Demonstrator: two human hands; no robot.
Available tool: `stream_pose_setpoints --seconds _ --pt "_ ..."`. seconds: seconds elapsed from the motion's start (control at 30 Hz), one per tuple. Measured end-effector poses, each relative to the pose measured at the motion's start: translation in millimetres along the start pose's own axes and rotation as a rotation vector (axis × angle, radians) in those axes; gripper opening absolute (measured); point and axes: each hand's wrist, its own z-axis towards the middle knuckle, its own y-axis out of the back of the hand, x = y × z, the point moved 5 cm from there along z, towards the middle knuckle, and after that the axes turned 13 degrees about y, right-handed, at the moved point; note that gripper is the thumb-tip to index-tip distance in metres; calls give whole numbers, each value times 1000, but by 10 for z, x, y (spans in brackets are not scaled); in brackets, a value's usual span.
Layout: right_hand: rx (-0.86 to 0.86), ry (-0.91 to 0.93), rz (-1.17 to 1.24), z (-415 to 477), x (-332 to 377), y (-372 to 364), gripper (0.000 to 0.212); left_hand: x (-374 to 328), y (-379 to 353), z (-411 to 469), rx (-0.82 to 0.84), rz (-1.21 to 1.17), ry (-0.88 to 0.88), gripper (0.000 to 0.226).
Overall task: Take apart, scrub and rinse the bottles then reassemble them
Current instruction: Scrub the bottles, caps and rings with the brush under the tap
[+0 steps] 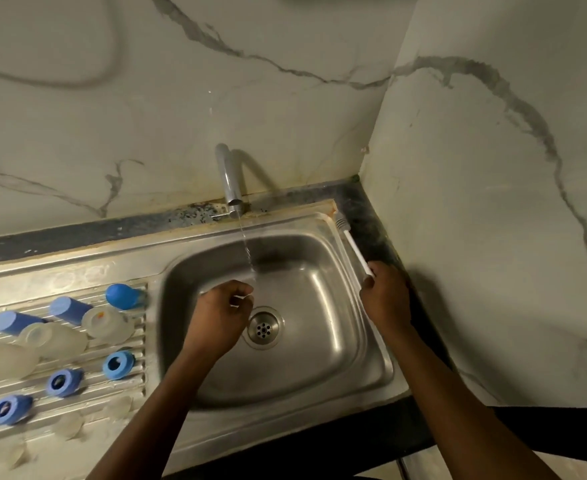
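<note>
Bottle parts (60, 337) lie on the drainboard (77, 271); right hand (385, 296) grips the brush (354, 249), left hand (221, 315) curls under the stream (249, 254), its hold unclear

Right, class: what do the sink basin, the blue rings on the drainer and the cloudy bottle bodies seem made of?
Sink basin: brushed stainless steel, by its sheen and soft reflections. Blue rings: probably plastic, evenly coloured, matte. Cloudy bottle bodies: translucent, likely plastic; glass cannot be ruled out.

We note: sink (371, 341) brushed steel; tap (228, 174) polished metal, glossy; wall (285, 98) smooth, marble-look; caps (124, 296) matt plastic; bottles (56, 337) cloudy plastic; bench (364, 209) speckled stone.
</note>
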Motion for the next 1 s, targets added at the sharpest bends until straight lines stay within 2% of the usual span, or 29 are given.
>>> stream_pose_setpoints --seconds 0.13,0.27,0.37,0.5,0.6,0.7,0.83,1.0 --pt "-14 -54 258 -239 414 -162 28 177 271 -90 -55 12 14 14" --pt "74 -76 414 -577 774 -403 14 359 612 -131 -126 77 27 17" --pt "168 -38 467 -769 988 -561 13 443 935 -75 -190 140 19 16" --pt "203 5 490 -928 1231 -627 14 480 1321 182 -297 289 -21 24" --pt "221 31 509 -1006 1387 -670 16 603 1475 547 -262 517 25 38" --pt "217 15 523 -1059 1475 -681 16 815 1550 843 -174 673 148 51" --pt "254 -9 503 -1121 1487 -707 12 980 1588 1022 -89 691 239 47" --pt "289 0 452 -1125 1463 -689 10 1050 1640 1153 -34 680 256 36"
